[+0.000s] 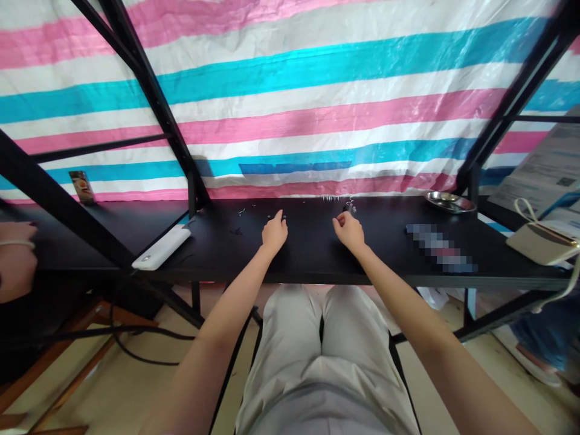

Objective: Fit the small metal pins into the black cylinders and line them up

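Note:
My left hand (275, 234) rests on the black tabletop (312, 254), fingers curled and the index finger pointing forward. Dark bits (269, 217) peek out on both sides of its fingertips; what they belong to is too small to make out. To the right, my right hand (350, 231) is closed in a pinch, its fingertips hiding whatever is between them. Just beyond it lie small clear and silvery pieces (350, 208) and a thin wavy white strip (350, 200). A row of several tiny pale pieces (330, 198) lines the back edge.
A white power bank-like box (163, 248) lies at left, near black frame posts (158, 109). On the right are a shiny metal dish (450, 202), a blurred-out flat item (439, 248) and a beige bag (541, 241). Another person's hand (16, 260) shows at far left.

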`<action>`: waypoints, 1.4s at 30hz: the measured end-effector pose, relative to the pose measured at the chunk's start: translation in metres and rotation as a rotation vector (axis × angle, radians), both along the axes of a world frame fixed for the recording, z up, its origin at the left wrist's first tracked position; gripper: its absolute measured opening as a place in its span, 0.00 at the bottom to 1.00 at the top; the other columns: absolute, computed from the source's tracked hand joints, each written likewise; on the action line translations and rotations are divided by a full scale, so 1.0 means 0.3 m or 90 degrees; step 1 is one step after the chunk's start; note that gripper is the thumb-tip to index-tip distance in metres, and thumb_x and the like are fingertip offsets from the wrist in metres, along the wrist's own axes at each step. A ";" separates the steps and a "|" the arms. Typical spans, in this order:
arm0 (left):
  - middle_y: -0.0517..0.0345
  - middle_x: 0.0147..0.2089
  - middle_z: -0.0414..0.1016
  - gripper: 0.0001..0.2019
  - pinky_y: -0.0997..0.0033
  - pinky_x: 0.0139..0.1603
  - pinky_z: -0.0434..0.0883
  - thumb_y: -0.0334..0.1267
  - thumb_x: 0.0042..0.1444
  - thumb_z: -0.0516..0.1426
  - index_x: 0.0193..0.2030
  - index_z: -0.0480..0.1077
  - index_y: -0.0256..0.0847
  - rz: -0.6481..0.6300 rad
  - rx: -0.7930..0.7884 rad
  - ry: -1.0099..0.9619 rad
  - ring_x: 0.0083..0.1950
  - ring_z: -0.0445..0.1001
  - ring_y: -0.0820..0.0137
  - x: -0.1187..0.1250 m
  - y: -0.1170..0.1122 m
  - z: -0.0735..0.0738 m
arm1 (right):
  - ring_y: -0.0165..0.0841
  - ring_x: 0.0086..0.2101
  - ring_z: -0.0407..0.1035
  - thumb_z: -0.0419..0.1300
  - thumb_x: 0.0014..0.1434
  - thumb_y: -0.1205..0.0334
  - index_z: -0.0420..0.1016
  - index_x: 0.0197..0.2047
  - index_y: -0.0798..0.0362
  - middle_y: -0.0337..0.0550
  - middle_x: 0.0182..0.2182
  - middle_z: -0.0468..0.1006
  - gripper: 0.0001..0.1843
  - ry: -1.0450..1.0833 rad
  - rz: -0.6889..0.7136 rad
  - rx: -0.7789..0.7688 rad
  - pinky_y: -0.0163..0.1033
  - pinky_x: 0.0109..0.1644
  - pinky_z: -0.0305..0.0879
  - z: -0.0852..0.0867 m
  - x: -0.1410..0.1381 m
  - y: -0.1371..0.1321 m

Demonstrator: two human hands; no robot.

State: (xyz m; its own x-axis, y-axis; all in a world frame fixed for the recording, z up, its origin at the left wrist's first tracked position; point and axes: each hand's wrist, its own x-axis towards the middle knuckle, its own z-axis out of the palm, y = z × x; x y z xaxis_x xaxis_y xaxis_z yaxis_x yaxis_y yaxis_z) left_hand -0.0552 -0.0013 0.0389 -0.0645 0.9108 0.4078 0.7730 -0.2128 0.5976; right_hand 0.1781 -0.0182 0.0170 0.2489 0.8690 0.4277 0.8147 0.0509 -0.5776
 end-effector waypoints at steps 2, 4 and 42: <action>0.48 0.33 0.73 0.21 0.63 0.45 0.66 0.34 0.53 0.55 0.55 0.65 0.39 -0.006 -0.016 0.026 0.41 0.73 0.58 0.002 0.012 0.007 | 0.35 0.31 0.69 0.52 0.56 0.55 0.67 0.37 0.50 0.42 0.29 0.75 0.09 0.014 0.026 0.028 0.37 0.36 0.60 -0.009 -0.033 0.003; 0.47 0.33 0.73 0.21 0.62 0.45 0.66 0.34 0.53 0.55 0.55 0.64 0.38 -0.024 -0.031 0.046 0.41 0.73 0.57 0.008 0.026 0.007 | 0.34 0.31 0.69 0.51 0.56 0.56 0.67 0.37 0.50 0.41 0.28 0.75 0.09 0.021 0.064 0.052 0.36 0.36 0.59 -0.023 -0.050 0.005; 0.59 0.34 0.72 0.05 0.82 0.13 0.50 0.34 0.58 0.49 0.40 0.55 0.39 -0.370 -0.207 -0.498 0.14 0.65 0.82 0.236 -0.076 -0.094 | 0.32 0.29 0.67 0.37 0.64 0.51 0.63 0.32 0.50 0.42 0.26 0.71 0.20 -0.041 0.190 0.086 0.33 0.34 0.57 -0.052 -0.052 -0.044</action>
